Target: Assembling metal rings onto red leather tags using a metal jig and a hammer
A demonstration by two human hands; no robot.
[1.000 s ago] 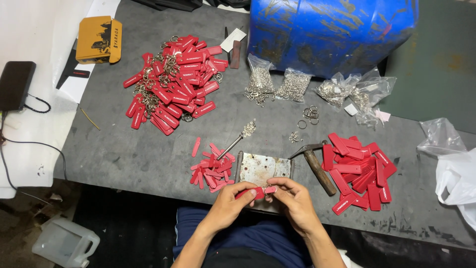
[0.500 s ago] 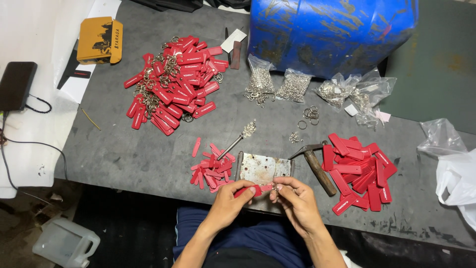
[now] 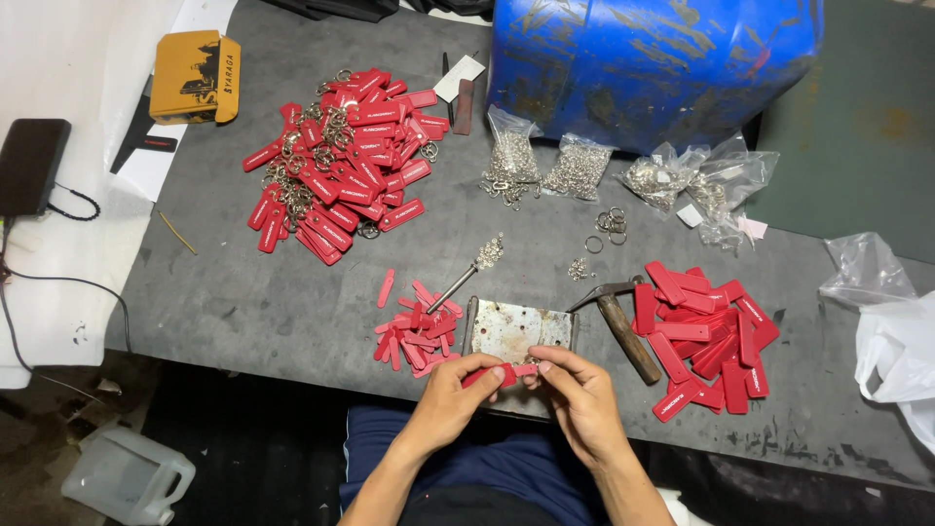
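Left hand point(image 3: 450, 394) and right hand point(image 3: 582, 397) together, pinched on a red tag point(image 3: 504, 374) at the near edge of the desk point(image 3: 243, 292), just before a rusty metal plate point(image 3: 516, 331); hammer point(image 3: 623, 326) beside.

Red tags point(image 3: 343, 161); blue drum point(image 3: 653, 63); grey table point(image 3: 263, 292); yellow box point(image 3: 195, 76).

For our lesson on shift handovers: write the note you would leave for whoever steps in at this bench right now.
Left hand and right hand: together pinching one red tag at the table's near edge, just below the metal plate.
Done: a heap of ringed tags, far left.
Left: the plain tags on the right, beside the hammer. Bags of rings sit by the blue barrel; red offcuts lie left of the plate.
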